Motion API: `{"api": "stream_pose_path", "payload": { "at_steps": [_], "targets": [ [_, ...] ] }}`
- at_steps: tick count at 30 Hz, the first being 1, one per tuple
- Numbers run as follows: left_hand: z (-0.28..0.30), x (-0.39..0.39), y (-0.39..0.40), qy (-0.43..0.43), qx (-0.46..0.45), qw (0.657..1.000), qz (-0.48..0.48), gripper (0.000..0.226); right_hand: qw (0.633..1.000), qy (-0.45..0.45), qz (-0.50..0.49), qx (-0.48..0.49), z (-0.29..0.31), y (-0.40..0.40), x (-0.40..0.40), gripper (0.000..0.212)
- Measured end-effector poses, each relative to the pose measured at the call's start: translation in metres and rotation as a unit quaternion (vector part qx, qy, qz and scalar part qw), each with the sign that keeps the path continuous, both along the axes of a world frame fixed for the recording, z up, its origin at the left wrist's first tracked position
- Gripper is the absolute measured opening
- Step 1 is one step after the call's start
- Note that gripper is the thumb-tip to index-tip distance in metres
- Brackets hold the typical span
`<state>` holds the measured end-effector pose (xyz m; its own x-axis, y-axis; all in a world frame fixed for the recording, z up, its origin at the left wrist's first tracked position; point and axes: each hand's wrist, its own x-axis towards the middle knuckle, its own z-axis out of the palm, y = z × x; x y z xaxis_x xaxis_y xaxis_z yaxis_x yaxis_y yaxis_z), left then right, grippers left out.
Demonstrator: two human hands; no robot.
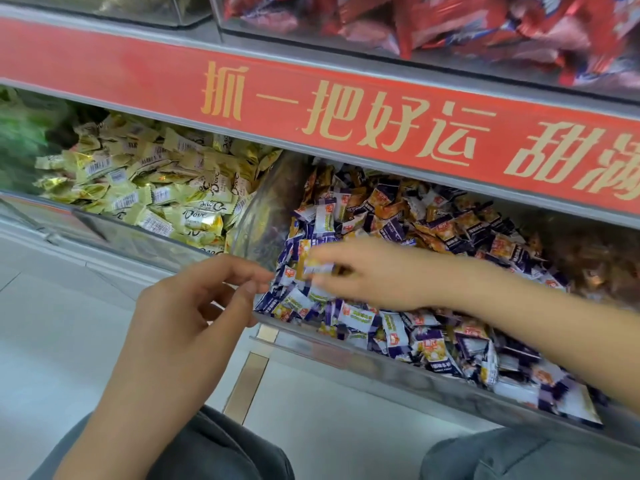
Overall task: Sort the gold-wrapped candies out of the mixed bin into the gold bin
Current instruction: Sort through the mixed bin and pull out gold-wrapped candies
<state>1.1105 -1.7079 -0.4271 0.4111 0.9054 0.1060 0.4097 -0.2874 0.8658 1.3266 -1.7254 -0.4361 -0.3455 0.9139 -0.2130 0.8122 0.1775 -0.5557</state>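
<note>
right hand (367,275) grip: pinching candy (317,268) over mixed bin (346,348) | left hand (197,306) grip: released | gold bin (145,237) left, clear divider (263,209) between

We are looking at a shelf unit with 2 tiers in view, divided by a red banner strip (311,109) bearing gold characters. On the lower tier 2 clear bins are sitting side by side: the gold bin (145,237) at left, heaped with gold-wrapped candies (156,181), and the mixed bin (433,379) at right, holding purple, white and orange wrapped pieces. Above, another clear bin (346,39) is holding red packets.
</note>
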Motion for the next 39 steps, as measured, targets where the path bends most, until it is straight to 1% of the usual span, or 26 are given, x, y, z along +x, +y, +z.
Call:
{"api": "stream_pose_path", "payload": {
  "at_steps": [2, 4, 5, 8, 9, 10, 11, 12, 14, 15, 16, 18, 19, 21, 23, 25, 26, 27, 28, 30, 32, 34, 35, 37, 39],
  "targets": [
    [-0.002, -0.001, 0.000, 0.013, 0.009, 1.000, 0.004, 0.031, 0.996, 0.052, -0.066, 0.025, 0.017, 0.000, 0.012, 0.030],
    [-0.002, 0.000, 0.000, 0.021, 0.013, 1.000, 0.002, 0.032, 0.991, 0.083, -0.094, 0.040, 0.029, -0.005, 0.018, 0.032],
    [-0.002, 0.001, 0.000, 0.021, 0.015, 1.000, 0.000, 0.031, 0.989, 0.099, -0.102, 0.031, 0.031, -0.009, 0.020, 0.032],
    [-0.002, 0.003, -0.001, 0.019, 0.022, 1.000, 0.000, 0.029, 0.990, 0.090, -0.106, -0.025, 0.034, -0.023, 0.014, 0.048],
    [-0.001, 0.004, -0.001, 0.019, 0.023, 1.000, 0.001, 0.028, 0.986, 0.103, -0.118, -0.051, 0.032, -0.025, 0.013, 0.046],
    [-0.001, 0.004, -0.001, 0.021, 0.027, 0.999, 0.000, 0.027, 0.976, 0.134, -0.148, -0.084, 0.030, -0.024, 0.013, 0.043],
    [-0.001, 0.005, -0.001, 0.023, 0.031, 0.999, 0.000, 0.026, 0.958, 0.174, -0.193, -0.124, 0.026, -0.022, 0.014, 0.047],
    [-0.001, 0.005, -0.001, 0.024, 0.034, 0.999, 0.002, 0.026, 0.931, 0.219, -0.238, -0.168, 0.023, -0.019, 0.015, 0.055],
    [-0.002, 0.005, -0.001, 0.022, 0.037, 0.999, 0.006, 0.026, 0.862, 0.332, -0.299, -0.238, 0.018, -0.016, 0.019, 0.060],
    [-0.002, 0.006, 0.000, 0.023, 0.040, 0.999, 0.009, 0.026, 0.829, 0.390, -0.307, -0.258, 0.016, -0.017, 0.021, 0.058],
    [-0.002, 0.007, 0.000, 0.025, 0.046, 0.999, 0.013, 0.025, 0.800, 0.441, -0.308, -0.266, 0.017, -0.019, 0.021, 0.053],
    [-0.004, 0.009, 0.002, 0.026, 0.058, 0.998, 0.023, 0.023, 0.749, 0.522, -0.308, -0.270, 0.021, -0.026, 0.020, 0.037],
    [-0.003, 0.011, 0.002, 0.027, 0.065, 0.997, 0.029, 0.023, 0.718, 0.560, -0.312, -0.272, 0.024, -0.030, 0.019, 0.033],
    [-0.001, 0.015, -0.001, 0.031, 0.078, 0.995, 0.046, 0.023, 0.660, 0.615, -0.332, -0.273, 0.029, -0.038, 0.017, 0.033],
    [-0.001, 0.018, -0.003, 0.028, 0.094, 0.994, 0.057, 0.020, 0.609, 0.652, -0.366, -0.264, 0.033, -0.044, 0.017, 0.032],
    [0.002, 0.022, -0.005, 0.028, 0.137, 0.989, 0.044, 0.019, 0.567, 0.683, -0.399, -0.231, 0.041, -0.056, 0.019, 0.029],
    [0.004, 0.025, -0.004, 0.037, 0.172, 0.984, 0.025, 0.018, 0.555, 0.693, -0.412, -0.207, 0.046, -0.064, 0.020, 0.025],
    [0.006, 0.031, -0.004, 0.053, 0.206, 0.977, 0.001, 0.017, 0.554, 0.696, -0.419, -0.181, 0.050, -0.073, 0.023, 0.023],
    [0.007, 0.038, 0.000, 0.075, 0.228, 0.970, -0.028, 0.017, 0.563, 0.692, -0.426, -0.152, 0.054, -0.083, 0.026, 0.023],
    [0.006, 0.057, 0.011, 0.137, 0.219, 0.963, -0.075, 0.023, 0.588, 0.667, -0.448, -0.090, 0.060, -0.107, 0.037, 0.024],
    [0.003, 0.078, 0.029, 0.217, 0.184, 0.950, -0.128, 0.027, 0.594, 0.647, -0.476, -0.038, 0.063, -0.133, 0.048, 0.023],
    [-0.002, 0.094, 0.045, 0.307, 0.156, 0.917, -0.201, 0.020, 0.581, 0.649, -0.492, -0.001, 0.065, -0.160, 0.059, 0.018],
    [-0.004, 0.098, 0.049, 0.344, 0.144, 0.899, -0.229, 0.021, 0.570, 0.655, -0.496, 0.018, 0.066, -0.172, 0.066, 0.020],
    [-0.013, 0.101, 0.054, 0.391, 0.126, 0.874, -0.260, 0.028, 0.543, 0.661, -0.515, 0.063, 0.067, -0.194, 0.080, 0.031],
    [-0.020, 0.099, 0.052, 0.414, 0.133, 0.858, -0.272, 0.026, 0.526, 0.636, -0.553, 0.111, 0.067, -0.212, 0.095, 0.021]
  ]
}}
